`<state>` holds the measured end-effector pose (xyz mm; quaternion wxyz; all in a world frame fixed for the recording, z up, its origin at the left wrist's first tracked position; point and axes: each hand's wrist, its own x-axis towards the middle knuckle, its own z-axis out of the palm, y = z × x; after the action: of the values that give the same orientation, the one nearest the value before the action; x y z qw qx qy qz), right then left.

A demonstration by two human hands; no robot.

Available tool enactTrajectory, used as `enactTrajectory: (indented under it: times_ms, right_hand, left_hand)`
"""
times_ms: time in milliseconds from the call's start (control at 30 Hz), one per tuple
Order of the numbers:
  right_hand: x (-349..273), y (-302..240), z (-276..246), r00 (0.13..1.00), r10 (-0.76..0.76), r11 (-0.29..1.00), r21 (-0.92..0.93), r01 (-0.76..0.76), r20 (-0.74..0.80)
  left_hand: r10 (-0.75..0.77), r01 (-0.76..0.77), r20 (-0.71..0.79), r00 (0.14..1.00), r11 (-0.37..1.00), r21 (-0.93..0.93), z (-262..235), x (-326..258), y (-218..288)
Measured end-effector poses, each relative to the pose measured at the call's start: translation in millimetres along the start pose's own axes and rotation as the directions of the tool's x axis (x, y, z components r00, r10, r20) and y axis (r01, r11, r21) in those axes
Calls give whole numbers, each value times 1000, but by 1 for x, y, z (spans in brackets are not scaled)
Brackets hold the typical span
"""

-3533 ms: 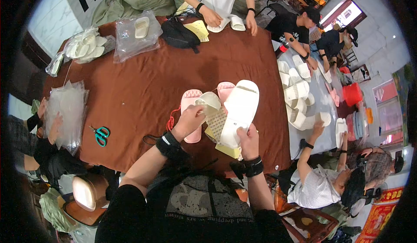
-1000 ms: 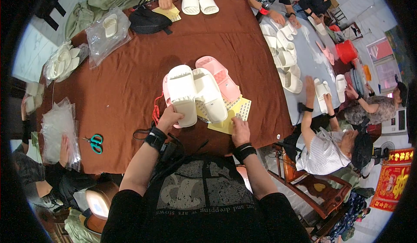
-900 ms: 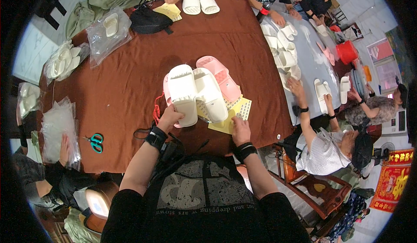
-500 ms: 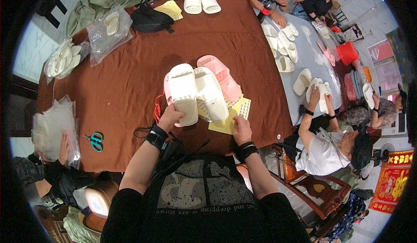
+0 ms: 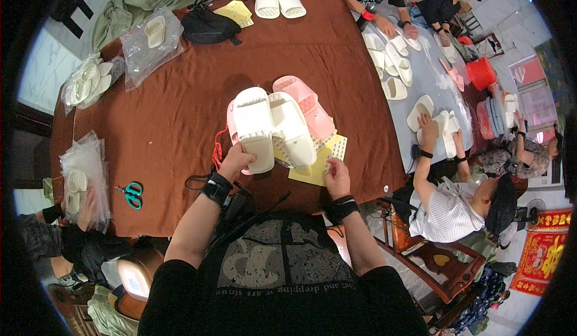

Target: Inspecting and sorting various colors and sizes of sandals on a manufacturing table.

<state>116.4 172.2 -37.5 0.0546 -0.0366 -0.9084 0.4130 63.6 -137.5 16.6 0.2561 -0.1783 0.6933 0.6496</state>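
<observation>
A pair of white slippers [image 5: 255, 133] lies before me, partly on top of pink slippers [image 5: 308, 109]. My left hand [image 5: 238, 160] grips the heel end of the left white slipper, thumb on its sole. Beside the heel of the other white slipper, my right hand [image 5: 337, 177] is raised slightly with thumb and forefinger pinched together; whatever they hold is too small to make out. Under that hand and the slippers is a yellow sheet of small stickers [image 5: 312, 172], partly covered.
A brown cloth [image 5: 180, 107] covers the table. Teal scissors [image 5: 133, 195] and clear plastic bags [image 5: 90, 149] lie left, a black pouch [image 5: 210, 26] at the far side. Co-workers handle white slippers around this table and at a grey table [image 5: 415, 110] on the right.
My right hand has lifted a little off the sticker sheet, its fingers drawn into a pinch. My left hand stays on the slipper. At left, a co-worker's white slippers now show by the bags.
</observation>
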Motion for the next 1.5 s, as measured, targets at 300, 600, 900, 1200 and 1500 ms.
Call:
enactTrajectory:
  times_ms: [300, 600, 900, 1200, 1500]
  right_hand:
    - [2, -9, -3, 999, -19, 999, -46, 21, 38]
    - [8, -13, -2, 985, -115, 969, -203, 140, 128]
    - [12, -2, 1, 999, -24, 991, -132, 27, 23]
    - [32, -59, -3, 994, -19, 967, 255, -8, 103]
    - [61, -148, 56, 714, -525, 820, 51, 570, 464]
  left_hand:
    - [83, -83, 18, 996, 997, -9, -7, 15, -26]
    - [29, -28, 15, 999, 998, -56, -2, 8, -14]
    - [68, -67, 20, 997, 996, -63, -8, 22, -35]
    - [50, -49, 31, 998, 998, -25, -4, 3, -4]
    - [175, -173, 9, 985, 979, -107, -6, 13, -27]
